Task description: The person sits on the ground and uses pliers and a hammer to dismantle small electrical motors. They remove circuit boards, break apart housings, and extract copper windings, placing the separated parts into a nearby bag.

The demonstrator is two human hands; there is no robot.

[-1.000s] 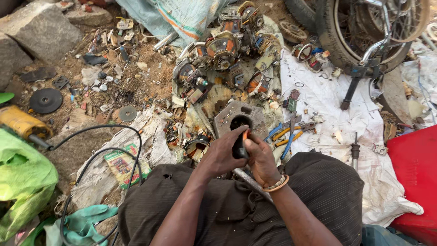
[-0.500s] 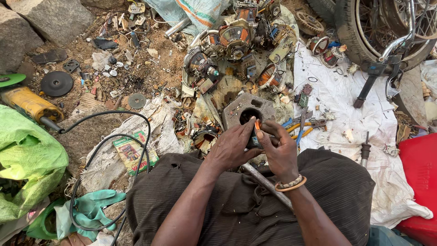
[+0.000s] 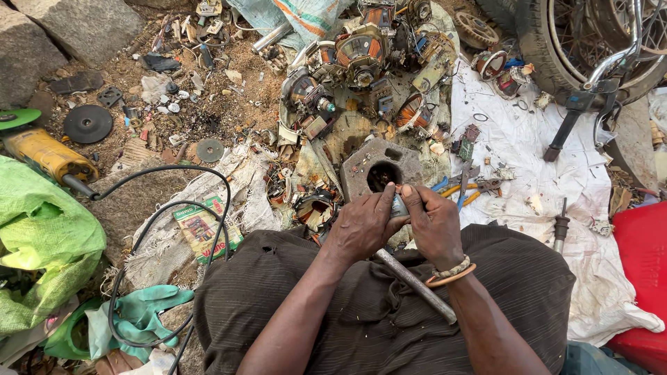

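- Centrally, left hand (image 3: 361,226): fingers curled, thumb and fingertips pinching a small grey cylindrical part (image 3: 398,206) from the left.
- Right hand (image 3: 434,226): fingers closed on the same part from the right; beaded and orange bracelets (image 3: 450,273) at the wrist.
- Small grey cylindrical part: held between both hands above the lap, just in front of a grey metal block with a round hole (image 3: 381,170).
- Metal rod (image 3: 417,285): lies slanted across the dark striped cloth on the lap, partly under the right wrist.
- Pliers with blue and yellow handles (image 3: 462,186): on the white cloth (image 3: 528,146), just right of the block.
- Heap of motor parts with copper windings (image 3: 361,62): beyond the block.
- Yellow angle grinder (image 3: 45,154): far left, on the dirt, with a black cable (image 3: 174,173) looping toward the person.
- Green gloves (image 3: 132,319): lower left.
- Wheel with tyre (image 3: 583,42): upper right.
- Red container (image 3: 643,278): right edge.
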